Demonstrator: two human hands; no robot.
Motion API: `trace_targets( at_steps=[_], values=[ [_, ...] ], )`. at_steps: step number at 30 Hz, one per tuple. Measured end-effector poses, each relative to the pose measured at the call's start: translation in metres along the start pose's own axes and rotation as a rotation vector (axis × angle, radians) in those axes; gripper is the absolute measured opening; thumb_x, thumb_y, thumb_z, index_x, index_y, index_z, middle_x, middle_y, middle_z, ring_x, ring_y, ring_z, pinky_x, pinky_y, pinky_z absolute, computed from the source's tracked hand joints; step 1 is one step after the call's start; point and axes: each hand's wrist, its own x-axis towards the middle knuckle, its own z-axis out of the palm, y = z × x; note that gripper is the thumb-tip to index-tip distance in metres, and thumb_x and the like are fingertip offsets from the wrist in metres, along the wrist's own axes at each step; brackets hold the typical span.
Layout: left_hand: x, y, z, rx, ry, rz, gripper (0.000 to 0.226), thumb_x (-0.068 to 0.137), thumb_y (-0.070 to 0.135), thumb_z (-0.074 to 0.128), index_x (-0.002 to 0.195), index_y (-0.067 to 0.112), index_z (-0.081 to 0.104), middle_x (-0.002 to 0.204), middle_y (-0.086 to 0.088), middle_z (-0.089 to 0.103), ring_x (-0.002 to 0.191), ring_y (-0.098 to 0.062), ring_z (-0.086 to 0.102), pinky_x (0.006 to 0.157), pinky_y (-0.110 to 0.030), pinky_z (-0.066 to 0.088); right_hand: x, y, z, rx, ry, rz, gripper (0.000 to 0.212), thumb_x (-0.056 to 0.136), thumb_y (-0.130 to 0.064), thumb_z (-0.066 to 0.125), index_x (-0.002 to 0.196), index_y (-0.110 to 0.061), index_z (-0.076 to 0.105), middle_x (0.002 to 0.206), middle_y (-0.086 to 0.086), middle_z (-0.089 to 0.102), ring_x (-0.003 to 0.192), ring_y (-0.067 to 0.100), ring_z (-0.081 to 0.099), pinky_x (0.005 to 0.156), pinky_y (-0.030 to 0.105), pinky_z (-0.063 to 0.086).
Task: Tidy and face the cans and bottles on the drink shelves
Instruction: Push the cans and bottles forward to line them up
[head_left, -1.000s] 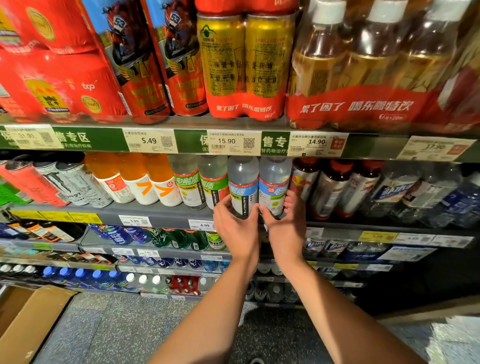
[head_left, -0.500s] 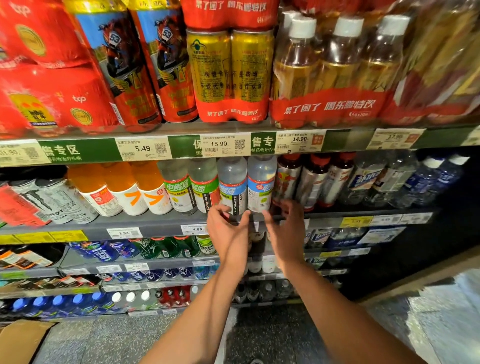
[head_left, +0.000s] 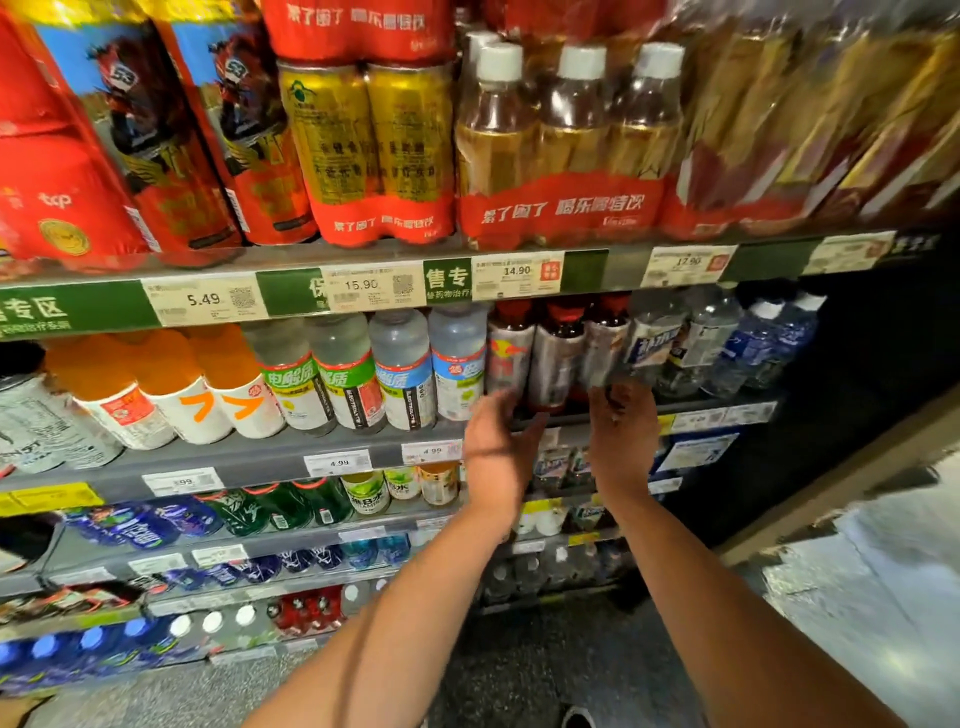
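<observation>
Three red-capped bottles with silver labels (head_left: 557, 358) stand in a row on the grey middle shelf (head_left: 260, 457). My left hand (head_left: 496, 441) reaches up to the base of the leftmost one, fingers loosely spread and thumb pointing right. Below the rightmost one, my right hand (head_left: 623, 426) has its fingertips at the bottle's bottom edge. Neither hand plainly grips anything. Just left stand two clear bottles with blue labels (head_left: 431, 371), then two with green labels (head_left: 317, 379).
Orange bottles (head_left: 171, 389) and grey cans (head_left: 36, 421) fill the shelf's left end, water bottles (head_left: 727, 343) its right. Shrink-wrapped packs of cans and bottles (head_left: 561, 156) load the shelf above. Lower shelves hold green and blue bottles (head_left: 270, 506).
Both hands have left the two blue-labelled bottles and moved right to the red-capped bottles. My view has shifted right and closer to the shelf.
</observation>
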Motion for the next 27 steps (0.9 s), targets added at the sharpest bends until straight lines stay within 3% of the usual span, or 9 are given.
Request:
trace_targets(
  at_steps=[2, 4, 7, 11, 14, 18, 23, 25, 27],
  values=[
    [0.011, 0.005, 0.020, 0.032, 0.033, -0.062, 0.034, 0.077, 0.033, 0.081, 0.105, 0.025, 0.065, 0.097, 0.003, 0.069, 0.091, -0.016, 0.066, 0.083, -0.040, 0.056, 0.010, 0.008, -0.002, 0.003, -0.045, -0.014, 0.015, 0.096, -0.025, 0.063, 0.107, -0.026, 0.054, 0.101, 0.006, 0.065, 0.091, 0.025, 0.064, 0.078, 0.049, 0.055],
    [0.018, 0.011, 0.036, 0.076, 0.079, -0.134, 0.037, 0.073, 0.033, 0.084, 0.103, 0.026, 0.063, 0.095, 0.004, 0.068, 0.088, -0.015, 0.065, 0.084, -0.036, 0.055, 0.018, 0.014, -0.006, 0.088, -0.137, 0.021, 0.029, 0.096, -0.032, 0.063, 0.124, -0.029, 0.055, 0.118, 0.001, 0.065, 0.104, 0.018, 0.065, 0.087, 0.044, 0.056],
    [0.020, 0.015, 0.053, 0.118, 0.151, -0.160, 0.044, 0.071, 0.032, 0.087, 0.106, 0.022, 0.062, 0.095, 0.004, 0.067, 0.085, -0.012, 0.063, 0.079, -0.030, 0.051, 0.031, 0.022, -0.015, 0.140, -0.327, 0.050, 0.044, 0.097, -0.034, 0.062, 0.138, -0.025, 0.049, 0.132, -0.005, 0.056, 0.115, 0.006, 0.054, 0.098, 0.029, 0.047],
    [0.016, 0.014, 0.072, 0.127, 0.258, -0.146, 0.048, 0.072, 0.035, 0.084, 0.111, 0.026, 0.059, 0.098, 0.006, 0.067, 0.090, -0.015, 0.066, 0.083, -0.042, 0.055, 0.036, 0.033, -0.015, 0.173, -0.323, -0.001, 0.040, 0.097, -0.019, 0.063, 0.134, -0.015, 0.050, 0.122, 0.000, 0.056, 0.105, 0.008, 0.055, 0.091, 0.017, 0.047],
    [0.015, 0.011, 0.083, 0.136, 0.331, -0.131, 0.051, 0.074, 0.043, 0.077, 0.118, 0.027, 0.058, 0.107, 0.005, 0.069, 0.098, -0.017, 0.067, 0.087, -0.045, 0.055, 0.035, 0.039, -0.012, 0.179, -0.334, -0.061, 0.044, 0.096, -0.020, 0.063, 0.137, -0.013, 0.048, 0.130, 0.009, 0.054, 0.113, 0.012, 0.056, 0.097, 0.028, 0.051],
    [0.016, 0.025, 0.088, 0.084, 0.374, -0.183, 0.041, 0.077, 0.026, 0.083, 0.111, 0.025, 0.060, 0.099, 0.006, 0.068, 0.090, -0.013, 0.066, 0.087, -0.041, 0.055, 0.038, 0.038, -0.018, 0.233, -0.401, -0.067, 0.048, 0.096, -0.019, 0.063, 0.141, -0.016, 0.045, 0.137, 0.005, 0.050, 0.115, 0.014, 0.057, 0.099, 0.027, 0.051],
    [0.008, 0.026, 0.092, 0.104, 0.373, -0.147, 0.037, 0.078, 0.025, 0.084, 0.105, 0.026, 0.058, 0.091, 0.005, 0.066, 0.085, -0.012, 0.066, 0.081, -0.038, 0.055, 0.042, 0.044, -0.022, 0.221, -0.449, -0.060, 0.048, 0.096, -0.022, 0.064, 0.140, -0.019, 0.046, 0.138, 0.002, 0.050, 0.112, 0.006, 0.058, 0.088, 0.003, 0.044],
    [0.002, 0.030, 0.099, 0.106, 0.387, -0.114, 0.032, 0.080, 0.025, 0.082, 0.102, 0.024, 0.059, 0.091, 0.005, 0.065, 0.086, -0.013, 0.065, 0.081, -0.036, 0.054, 0.046, 0.046, -0.029, 0.247, -0.435, -0.067, 0.043, 0.096, -0.020, 0.064, 0.136, -0.019, 0.050, 0.133, 0.004, 0.054, 0.108, 0.003, 0.059, 0.089, 0.006, 0.045],
    [-0.005, 0.037, 0.111, 0.097, 0.385, -0.096, 0.027, 0.082, 0.025, 0.080, 0.100, 0.020, 0.061, 0.091, 0.005, 0.065, 0.086, -0.014, 0.064, 0.082, -0.037, 0.054, 0.053, 0.049, -0.043, 0.265, -0.326, -0.071, 0.036, 0.095, -0.018, 0.064, 0.129, -0.016, 0.054, 0.126, 0.005, 0.056, 0.108, 0.008, 0.059, 0.092, 0.023, 0.052]
  ],
)
